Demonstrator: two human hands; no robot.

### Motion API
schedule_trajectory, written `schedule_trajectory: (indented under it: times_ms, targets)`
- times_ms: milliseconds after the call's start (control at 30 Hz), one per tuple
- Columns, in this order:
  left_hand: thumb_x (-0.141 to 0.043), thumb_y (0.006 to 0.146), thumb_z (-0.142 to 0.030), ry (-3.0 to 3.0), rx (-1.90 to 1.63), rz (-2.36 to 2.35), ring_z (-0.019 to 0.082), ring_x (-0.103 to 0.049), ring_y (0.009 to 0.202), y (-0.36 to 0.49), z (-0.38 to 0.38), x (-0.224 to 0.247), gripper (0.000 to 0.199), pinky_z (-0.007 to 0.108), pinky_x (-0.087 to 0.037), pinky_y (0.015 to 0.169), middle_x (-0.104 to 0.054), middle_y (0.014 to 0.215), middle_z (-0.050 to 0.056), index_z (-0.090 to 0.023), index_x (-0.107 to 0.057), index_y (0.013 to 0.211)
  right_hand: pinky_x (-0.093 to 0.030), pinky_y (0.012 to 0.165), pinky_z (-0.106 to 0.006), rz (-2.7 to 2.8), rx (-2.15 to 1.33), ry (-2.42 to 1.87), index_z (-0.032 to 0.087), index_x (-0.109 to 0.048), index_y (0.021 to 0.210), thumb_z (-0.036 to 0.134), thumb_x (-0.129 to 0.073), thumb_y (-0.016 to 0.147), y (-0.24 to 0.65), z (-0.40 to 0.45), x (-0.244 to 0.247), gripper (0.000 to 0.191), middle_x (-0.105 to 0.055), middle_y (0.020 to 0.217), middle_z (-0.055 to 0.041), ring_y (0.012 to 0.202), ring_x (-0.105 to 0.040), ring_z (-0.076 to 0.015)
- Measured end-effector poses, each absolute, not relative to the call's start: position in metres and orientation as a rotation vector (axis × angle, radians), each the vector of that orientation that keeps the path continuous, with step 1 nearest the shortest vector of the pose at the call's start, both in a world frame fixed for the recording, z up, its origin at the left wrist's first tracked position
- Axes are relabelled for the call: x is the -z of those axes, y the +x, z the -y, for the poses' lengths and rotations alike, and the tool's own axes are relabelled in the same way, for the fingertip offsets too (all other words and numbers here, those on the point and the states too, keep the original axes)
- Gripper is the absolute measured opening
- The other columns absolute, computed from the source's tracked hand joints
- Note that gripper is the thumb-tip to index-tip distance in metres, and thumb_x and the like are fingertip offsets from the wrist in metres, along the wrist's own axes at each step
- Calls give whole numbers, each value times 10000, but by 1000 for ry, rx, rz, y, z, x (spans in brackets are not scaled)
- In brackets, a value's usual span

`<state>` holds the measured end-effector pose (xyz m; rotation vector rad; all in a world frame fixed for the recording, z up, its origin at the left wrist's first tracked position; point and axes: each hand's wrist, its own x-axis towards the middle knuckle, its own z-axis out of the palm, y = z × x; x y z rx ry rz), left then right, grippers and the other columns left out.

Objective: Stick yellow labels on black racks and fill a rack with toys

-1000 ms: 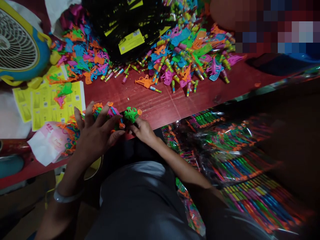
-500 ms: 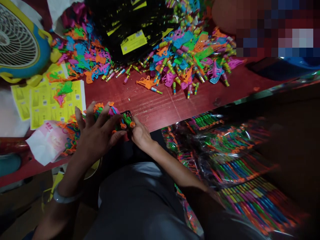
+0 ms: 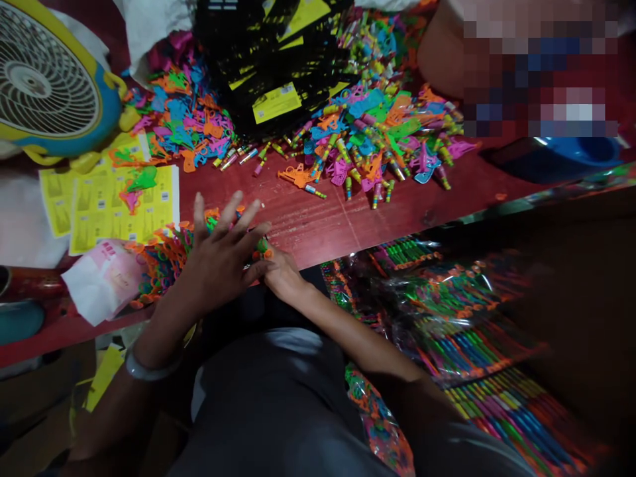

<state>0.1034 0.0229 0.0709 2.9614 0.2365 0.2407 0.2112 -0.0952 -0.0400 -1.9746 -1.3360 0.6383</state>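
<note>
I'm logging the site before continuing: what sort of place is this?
Probably a small toy workshop: bright plastic pieces heaped on a red table, yellow printed sheets on it too, and rows of colourful items in clear wrapping at lower right.

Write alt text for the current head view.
A person's bare left hand is spread over small multicoloured plastic toys on a red tabletop, the bare right hand beside it; beyond are loose bright plastic pieces and a yellow-and-blue fan.

Smooth plastic pieces (image 3: 163, 265) on a scuffed, faintly glossy tabletop (image 3: 318, 228); paper sheets (image 3: 102, 209); shiny clear plastic bags (image 3: 489, 283); matt cloth garment (image 3: 278, 404).
</note>
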Motion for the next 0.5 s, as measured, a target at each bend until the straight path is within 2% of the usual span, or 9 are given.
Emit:
schedule_trajectory:
  times_ms: [100, 233, 367, 433, 500]
  targets:
    - [-496, 1009, -547, 2979, -264, -281, 348, -410, 1485, 108, -26, -63, 444, 641, -30, 1306, -628, 1424, 110, -259, -648, 1310, -473, 692, -293, 1347, -603, -1980, 203, -612, 1080, 226, -439, 1040, 212, 95, 43, 180, -685, 1004, -59, 844, -636, -199]
    - [-544, 992, -533, 3030, -295, -339, 343, -457, 1366, 103, -27, -58, 400, 631, -219, 1275, -625, 1279, 103, -307, -672, 1296, -487, 704, -295, 1371, -578, -1988, 199, -632, 1076, 211, -437, 1044, 213, 94, 43, 198, -688, 1031, -72, 876, -647, -204]
    - [-562, 993, -460, 3016, -304, -253, 365, -369, 1449, 101, -28, -56, 307, 693, -176, 1262, -560, 1351, 90, -386, -694, 1261, -516, 786, -298, 1362, -599, -1942, 190, -612, 1220, 191, -428, 1038, 210, 95, 41, 259, -683, 1108, -83, 950, -656, -206]
    - [-592, 973, -491, 3011, -330, -219, 395, -336, 1481, 101, -29, -55, 325, 718, -154, 1260, -552, 1370, 113, -349, -705, 1242, -519, 787, -295, 1371, -625, -1932, 189, -599, 1263, 173, -442, 1020, 212, 96, 40, 290, -670, 1178, -94, 975, -654, -205]
    - [-598, 968, -526, 3020, -367, -201, 404, -349, 1483, 101, -29, -55, 374, 721, -161, 1263, -563, 1355, 140, -286, -700, 1236, -515, 767, -285, 1414, -688, -1901, 177, -619, 1215, 137, -477, 981, 221, 96, 38, 276, -661, 1185, -99, 960, -654, -197]
